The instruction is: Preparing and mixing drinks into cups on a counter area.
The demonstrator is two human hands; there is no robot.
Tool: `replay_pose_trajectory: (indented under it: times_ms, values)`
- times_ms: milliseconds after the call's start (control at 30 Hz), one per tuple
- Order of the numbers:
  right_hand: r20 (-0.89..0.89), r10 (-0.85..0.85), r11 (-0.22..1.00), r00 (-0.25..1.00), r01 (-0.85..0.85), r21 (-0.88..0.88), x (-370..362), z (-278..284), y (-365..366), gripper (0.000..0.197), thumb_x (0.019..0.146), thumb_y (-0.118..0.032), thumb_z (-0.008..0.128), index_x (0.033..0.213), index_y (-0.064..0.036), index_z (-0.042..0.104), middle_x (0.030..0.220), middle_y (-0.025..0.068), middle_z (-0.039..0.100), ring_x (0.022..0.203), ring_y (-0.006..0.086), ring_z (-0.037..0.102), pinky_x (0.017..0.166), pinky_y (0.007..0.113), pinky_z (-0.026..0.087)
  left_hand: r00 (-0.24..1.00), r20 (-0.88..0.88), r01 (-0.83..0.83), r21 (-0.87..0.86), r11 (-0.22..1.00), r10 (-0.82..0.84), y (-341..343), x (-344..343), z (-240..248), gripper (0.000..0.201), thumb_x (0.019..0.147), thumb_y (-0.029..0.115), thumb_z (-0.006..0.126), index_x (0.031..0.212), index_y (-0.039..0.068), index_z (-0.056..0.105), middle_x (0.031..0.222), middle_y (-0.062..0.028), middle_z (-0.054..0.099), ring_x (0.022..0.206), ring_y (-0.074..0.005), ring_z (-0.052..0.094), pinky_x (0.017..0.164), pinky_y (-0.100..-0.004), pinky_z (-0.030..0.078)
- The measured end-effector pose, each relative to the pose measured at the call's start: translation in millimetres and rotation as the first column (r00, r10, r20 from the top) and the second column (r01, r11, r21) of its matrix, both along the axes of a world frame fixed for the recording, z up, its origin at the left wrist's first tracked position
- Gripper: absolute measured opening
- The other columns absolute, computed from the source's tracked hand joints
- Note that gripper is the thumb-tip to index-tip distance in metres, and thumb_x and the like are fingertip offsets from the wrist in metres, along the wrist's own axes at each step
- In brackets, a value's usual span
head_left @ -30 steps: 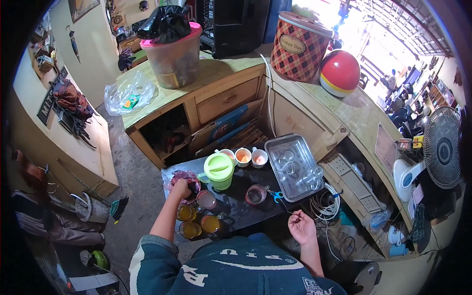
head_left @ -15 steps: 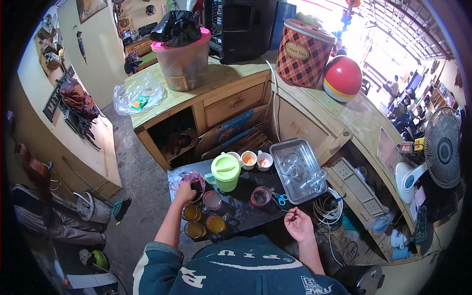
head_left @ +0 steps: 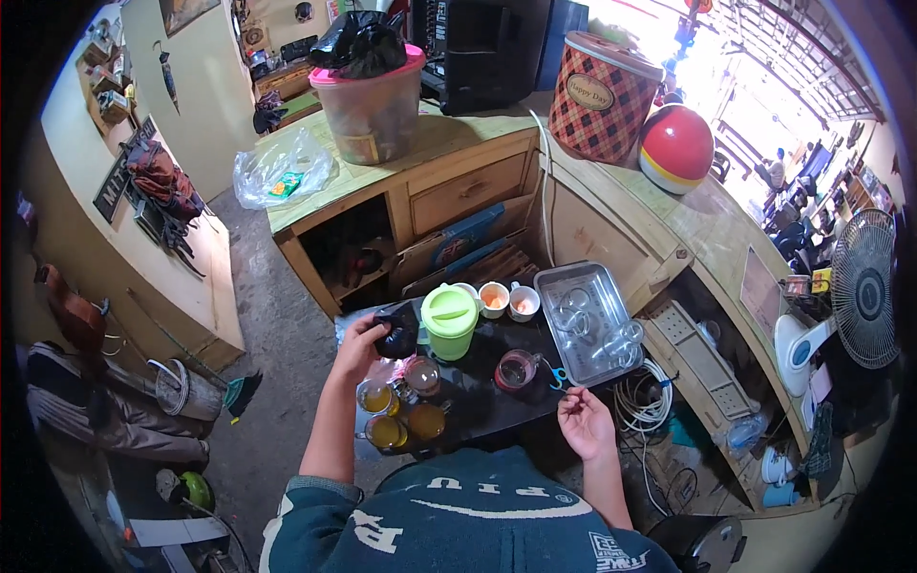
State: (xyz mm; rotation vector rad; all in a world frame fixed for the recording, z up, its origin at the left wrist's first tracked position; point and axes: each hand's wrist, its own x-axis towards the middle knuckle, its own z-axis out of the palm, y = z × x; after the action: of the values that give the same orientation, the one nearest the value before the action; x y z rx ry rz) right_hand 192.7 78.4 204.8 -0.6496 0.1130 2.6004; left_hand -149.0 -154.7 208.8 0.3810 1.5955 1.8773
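My left hand (head_left: 357,348) is closed on a dark glossy bundle (head_left: 396,334), raised at the left edge of the dark low table (head_left: 482,406). Its exact kind is not clear. Beside it stands a light green lidded pitcher (head_left: 450,323). Just below are a glass mug of pale liquid (head_left: 421,375) and several mugs of amber liquid (head_left: 426,420). My right hand (head_left: 586,425) is palm up by the table's right front, fingers curled and thumb pressed in; whatever they hold is too small to name. Near it are blue-handled scissors (head_left: 559,379) and a mug of dark red liquid (head_left: 515,370).
White cups with orange contents (head_left: 493,300) stand behind the pitcher. A metal tray (head_left: 611,366) with clear glassware lies at the right, above a coiled white cable (head_left: 645,406). A wooden counter (head_left: 458,153) bounds the far side. A fan (head_left: 864,286) stands at the right.
My left hand has lifted the dark bundle up from among the mugs, turning it into clearer view. The right hand stays near the scissors, and the thin thing at its fingertips no longer shows clearly.
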Motion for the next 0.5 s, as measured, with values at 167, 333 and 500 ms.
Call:
replay_pose_trajectory:
  times_ms: [167,333,500]
  values:
    - [-0.065,0.001,0.998,0.998,-0.005,-0.061,-23,18,-12,0.015,0.095,-0.009,0.053,0.092,0.0045,0.059,0.089,0.0130,0.062,0.083,0.0233,0.060,0.080,0.032,0.052,0.850,0.289,0.184,0.619,0.763,-0.440,7,44,37,0.045,0.089,0.019,0.054,0.130,0.000,0.050,0.122,-0.0192,0.060,0.110,-0.0333,0.061,0.091,-0.0538,0.052]
    - [-0.083,0.034,0.990,0.996,-0.045,-0.135,-39,39,-27,0.014,0.095,-0.008,0.055,0.093,0.0041,0.060,0.092,0.0137,0.063,0.087,0.0243,0.060,0.083,0.033,0.054,0.841,0.313,0.198,0.581,0.789,-0.442,7,65,37,0.050,0.092,0.027,0.052,0.134,0.001,0.046,0.118,-0.0190,0.059,0.105,-0.0337,0.062,0.083,-0.0518,0.055]
    - [-0.166,0.043,0.951,0.985,-0.092,-0.294,-45,39,-32,0.016,0.096,-0.009,0.054,0.092,0.0041,0.062,0.095,0.0147,0.064,0.094,0.0255,0.061,0.089,0.034,0.055,0.831,0.299,0.265,0.527,0.807,-0.469,11,80,45,0.045,0.095,0.030,0.051,0.129,0.002,0.048,0.111,-0.0193,0.061,0.099,-0.0302,0.063,0.077,-0.0472,0.056]
